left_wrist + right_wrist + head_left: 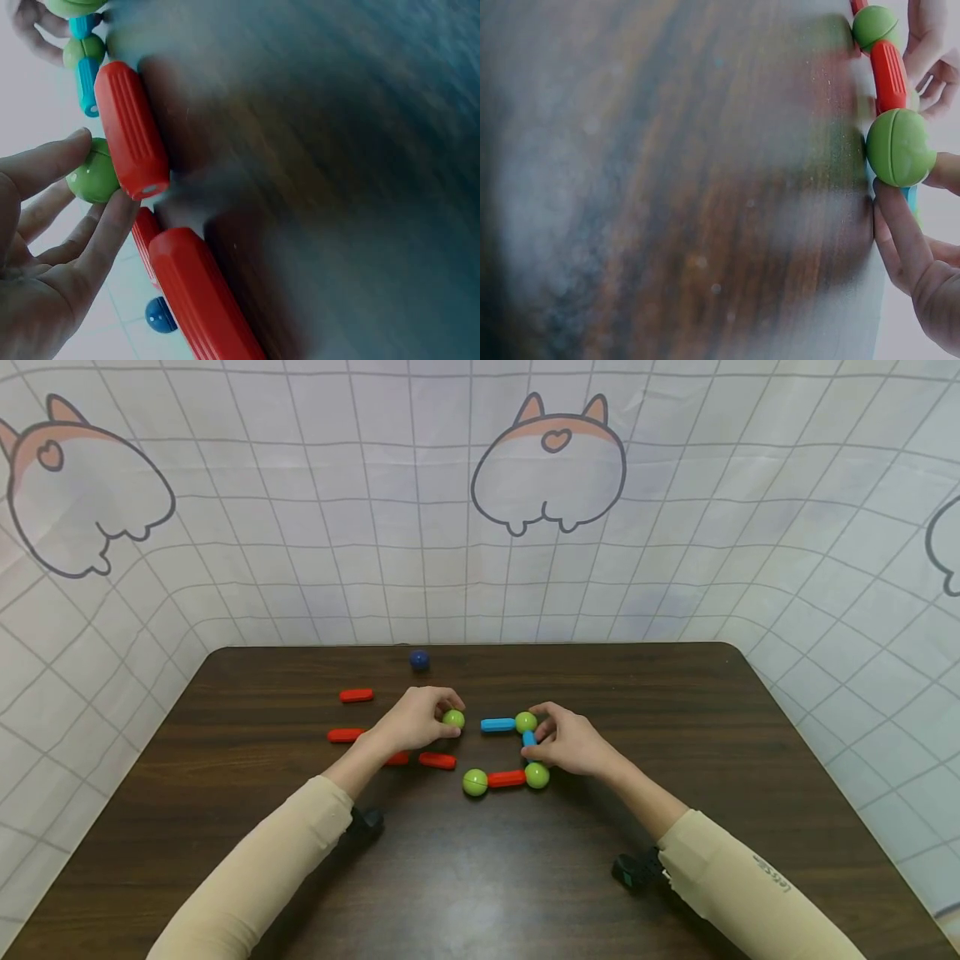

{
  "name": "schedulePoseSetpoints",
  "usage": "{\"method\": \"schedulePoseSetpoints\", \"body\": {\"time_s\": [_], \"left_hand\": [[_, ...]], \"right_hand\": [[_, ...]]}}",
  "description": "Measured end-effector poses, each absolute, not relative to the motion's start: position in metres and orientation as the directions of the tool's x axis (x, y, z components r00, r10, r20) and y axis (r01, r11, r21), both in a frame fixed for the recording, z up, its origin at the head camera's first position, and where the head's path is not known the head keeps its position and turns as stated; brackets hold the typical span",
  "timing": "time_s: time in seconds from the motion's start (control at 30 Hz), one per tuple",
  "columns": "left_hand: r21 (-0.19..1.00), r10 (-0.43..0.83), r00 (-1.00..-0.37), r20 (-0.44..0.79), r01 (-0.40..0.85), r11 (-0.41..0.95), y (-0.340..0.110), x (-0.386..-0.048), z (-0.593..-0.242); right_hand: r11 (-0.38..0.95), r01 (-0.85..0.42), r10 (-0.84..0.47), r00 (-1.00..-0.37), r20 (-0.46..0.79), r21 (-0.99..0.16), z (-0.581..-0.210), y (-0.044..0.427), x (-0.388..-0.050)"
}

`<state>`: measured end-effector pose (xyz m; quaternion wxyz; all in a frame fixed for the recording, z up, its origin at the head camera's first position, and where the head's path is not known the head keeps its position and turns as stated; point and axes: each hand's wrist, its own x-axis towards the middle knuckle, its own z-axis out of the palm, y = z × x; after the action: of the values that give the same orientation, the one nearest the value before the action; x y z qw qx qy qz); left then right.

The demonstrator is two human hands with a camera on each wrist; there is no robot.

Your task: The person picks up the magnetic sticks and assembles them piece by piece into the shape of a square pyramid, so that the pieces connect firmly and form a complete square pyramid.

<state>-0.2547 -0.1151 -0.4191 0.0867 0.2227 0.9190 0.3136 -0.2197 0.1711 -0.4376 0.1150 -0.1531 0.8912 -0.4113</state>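
Note:
My left hand (411, 720) pinches a green ball (453, 719) between thumb and fingers, also visible in the left wrist view as a glossy ball (94, 174). To its right lies a C-shaped chain of sticks and green balls. A blue stick (498, 725) leads to the far green ball (526, 722); a second blue stick (529, 740) joins it to the near green ball (537, 775). From there a red stick (507, 779) runs left to an end ball (475, 782). My right hand (576, 743) grips the second blue stick, its fingers partly hiding it.
Several loose red sticks lie around the left forearm, including one at the back (356, 695) and one near the chain (437, 761). A dark blue ball (419, 660) sits by the far edge of the brown table (480, 877). A patterned curtain (420, 527) surrounds it.

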Motion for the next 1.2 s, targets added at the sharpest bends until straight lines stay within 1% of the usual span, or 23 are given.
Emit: {"method": "schedulePoseSetpoints", "body": {"time_s": [0.27,0.63,1.2], "left_hand": [[0.611,0.502,-0.864,-0.036,0.378,0.695,-0.106,-0.256,-0.42],[0.61,0.519,-0.855,-0.021,0.4,0.684,-0.099,-0.259,-0.423],[0.581,0.549,-0.835,-0.032,0.431,0.69,-0.098,-0.265,-0.421]], "right_hand": [[0.614,-0.173,-0.364,-0.928,-0.081,-0.77,-0.439,0.17,-0.222],[0.617,-0.171,-0.36,-0.93,-0.082,-0.768,-0.439,0.168,-0.223],[0.619,-0.168,-0.355,-0.931,-0.082,-0.767,-0.437,0.167,-0.225]]}}
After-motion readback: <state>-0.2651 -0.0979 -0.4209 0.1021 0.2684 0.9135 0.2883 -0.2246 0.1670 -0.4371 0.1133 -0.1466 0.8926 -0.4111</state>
